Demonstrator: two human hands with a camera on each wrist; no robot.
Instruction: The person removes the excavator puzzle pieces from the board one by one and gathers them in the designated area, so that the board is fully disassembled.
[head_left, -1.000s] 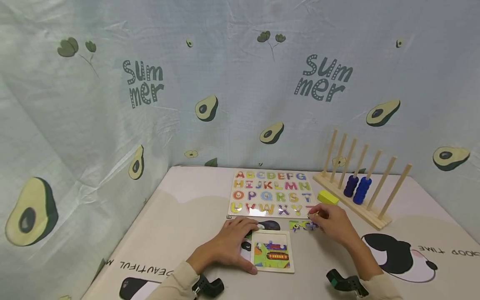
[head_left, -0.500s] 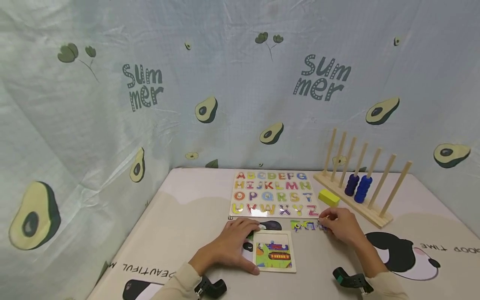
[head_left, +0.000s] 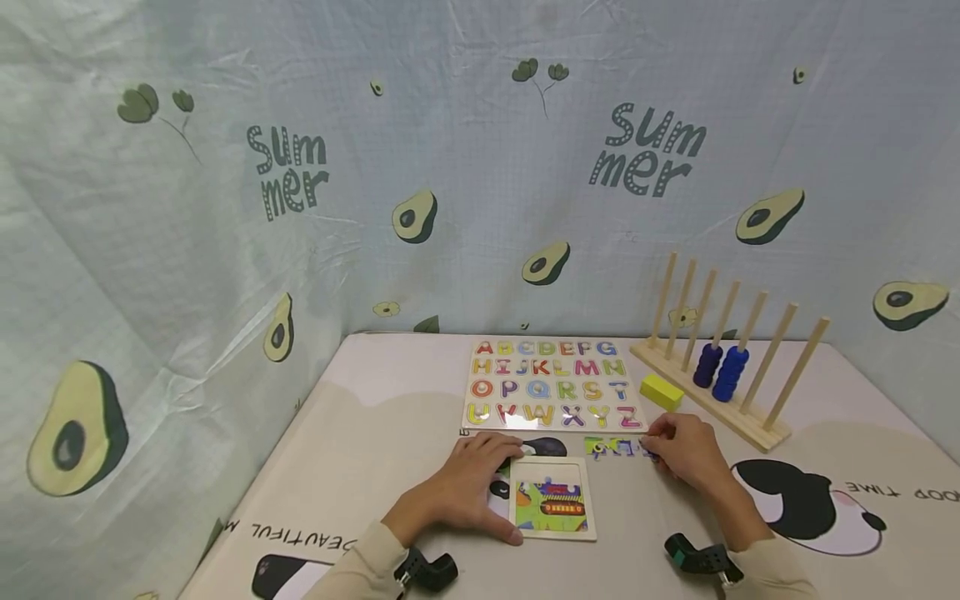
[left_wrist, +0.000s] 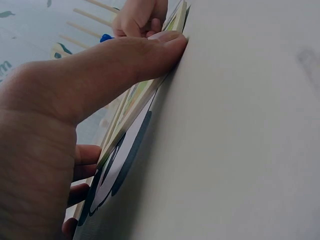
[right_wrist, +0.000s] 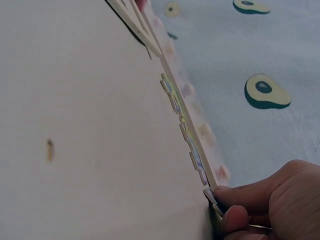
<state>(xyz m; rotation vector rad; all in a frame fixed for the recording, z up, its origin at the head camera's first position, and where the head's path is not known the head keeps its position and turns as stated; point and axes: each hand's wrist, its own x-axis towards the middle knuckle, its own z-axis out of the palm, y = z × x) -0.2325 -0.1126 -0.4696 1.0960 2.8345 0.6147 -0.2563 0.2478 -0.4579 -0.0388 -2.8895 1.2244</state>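
Note:
A square wooden puzzle tray (head_left: pixel 591 510) lies flat, with joined pieces (head_left: pixel 553 505) of a colourful vehicle picture in its lower part; its upper strip is bare. My left hand (head_left: pixel 467 485) holds the tray's left side, thumb at the near corner and fingers spread by the far corner. Above and right of the tray lies a short row of jigsaw pieces (head_left: pixel 609 447), green and purple. At the right end of that row, my right hand (head_left: pixel 686 448) pinches a small jigsaw piece (right_wrist: pixel 212 197) between thumb and fingers, close over the table; the fingers cover part of it.
Behind the row lies an alphabet board (head_left: pixel 551 402) with coloured letters. To its right are a yellow block (head_left: pixel 662 392) and a wooden peg stand (head_left: pixel 738 417) with dark blue and blue beads on two pegs. A printed curtain (head_left: pixel 480 167) closes off the back.
My right hand has moved right, off the corner of the alphabet board, to the right end of the row with the piece. My left hand has stayed on the tray.

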